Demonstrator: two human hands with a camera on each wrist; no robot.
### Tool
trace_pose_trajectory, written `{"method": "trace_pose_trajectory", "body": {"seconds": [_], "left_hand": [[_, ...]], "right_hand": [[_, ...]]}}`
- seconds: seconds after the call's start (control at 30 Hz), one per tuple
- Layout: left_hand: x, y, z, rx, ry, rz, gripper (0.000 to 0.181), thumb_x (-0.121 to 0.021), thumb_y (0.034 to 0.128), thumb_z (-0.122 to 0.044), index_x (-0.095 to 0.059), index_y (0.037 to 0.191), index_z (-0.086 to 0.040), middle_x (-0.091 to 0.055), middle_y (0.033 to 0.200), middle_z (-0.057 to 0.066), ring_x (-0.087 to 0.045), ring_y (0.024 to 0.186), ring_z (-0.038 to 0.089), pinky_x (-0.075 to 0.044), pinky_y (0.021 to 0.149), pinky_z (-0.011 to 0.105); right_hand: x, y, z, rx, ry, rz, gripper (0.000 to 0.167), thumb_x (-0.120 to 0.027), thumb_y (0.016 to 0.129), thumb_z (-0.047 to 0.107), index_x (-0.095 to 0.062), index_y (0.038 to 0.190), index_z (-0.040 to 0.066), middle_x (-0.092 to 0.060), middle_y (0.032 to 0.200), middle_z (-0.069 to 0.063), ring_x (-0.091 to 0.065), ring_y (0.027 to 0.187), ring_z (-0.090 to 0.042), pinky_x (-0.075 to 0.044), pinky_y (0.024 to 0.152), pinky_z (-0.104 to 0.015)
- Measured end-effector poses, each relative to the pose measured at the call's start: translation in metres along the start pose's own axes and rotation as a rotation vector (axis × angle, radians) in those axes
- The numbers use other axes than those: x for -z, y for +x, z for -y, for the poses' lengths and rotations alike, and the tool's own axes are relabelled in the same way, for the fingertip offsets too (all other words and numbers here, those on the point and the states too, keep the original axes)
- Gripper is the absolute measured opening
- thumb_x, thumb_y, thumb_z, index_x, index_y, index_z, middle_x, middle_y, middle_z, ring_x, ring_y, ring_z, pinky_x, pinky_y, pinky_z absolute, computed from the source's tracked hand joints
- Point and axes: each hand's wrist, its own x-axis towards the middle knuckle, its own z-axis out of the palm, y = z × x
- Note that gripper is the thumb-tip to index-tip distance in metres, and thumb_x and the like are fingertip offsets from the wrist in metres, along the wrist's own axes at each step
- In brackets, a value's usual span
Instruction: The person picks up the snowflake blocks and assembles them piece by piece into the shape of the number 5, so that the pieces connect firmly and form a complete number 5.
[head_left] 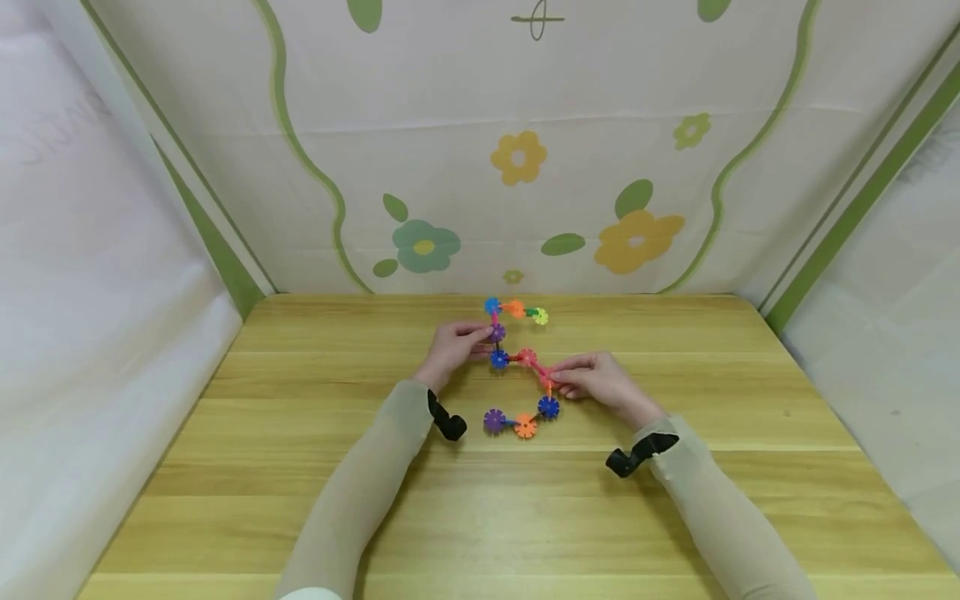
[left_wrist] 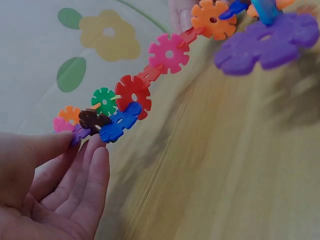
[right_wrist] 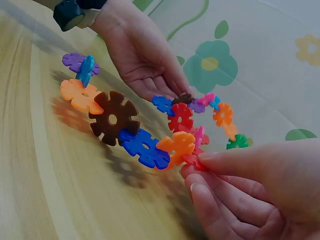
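Note:
A chain of interlocking plastic snowflake discs (head_left: 527,357) in many colours winds in an S shape between my hands, held over the table. My left hand (head_left: 452,350) pinches a purple disc (head_left: 497,332) on its left side, next to a blue disc (head_left: 499,359). On the other side, my right hand (head_left: 600,382) pinches a red disc (right_wrist: 194,161) between thumb and fingers. At the near end hang a purple disc (head_left: 494,421), an orange disc (head_left: 525,427) and a dark blue disc (head_left: 549,407). A yellow-green disc (head_left: 541,317) ends the far side.
The wooden table (head_left: 420,517) meets a pale cloth backdrop (head_left: 450,83) printed with flowers and leaves. White cloth walls (head_left: 97,292) stand at both sides. Black straps (head_left: 448,423) circle both wrists over beige sleeves.

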Motion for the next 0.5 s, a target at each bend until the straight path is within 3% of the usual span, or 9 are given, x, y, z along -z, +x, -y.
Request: {"method": "trace_pose_trajectory", "body": {"seconds": [0.17, 0.5], "left_hand": [[0.0026, 0.0061, 0.0042, 0.057, 0.006, 0.005, 0.033, -0.069, 0.1, -0.014, -0.067, 0.128, 0.004, -0.073, 0.106, 0.018, -0.074, 0.087, 0.024, -0.06, 0.082, 0.036], [0.0026, 0.0061, 0.0021, 0.116, 0.078, -0.022, 0.029, -0.066, 0.1013, -0.011, -0.067, 0.126, 0.005, -0.073, 0.099, 0.017, -0.074, 0.081, 0.022, -0.061, 0.075, 0.033]], "right_hand": [[-0.0048, -0.0017, 0.0018, -0.004, -0.038, 0.003, 0.027, -0.071, 0.097, 0.012, -0.072, 0.117, -0.007, -0.074, 0.096, -0.015, -0.07, 0.075, -0.018, -0.06, 0.069, -0.029], [-0.0102, 0.0016, 0.0007, -0.043, -0.056, -0.032, 0.025, -0.071, 0.098, 0.011, -0.073, 0.116, -0.005, -0.075, 0.095, -0.014, -0.069, 0.073, -0.018, -0.06, 0.066, -0.029]]}}
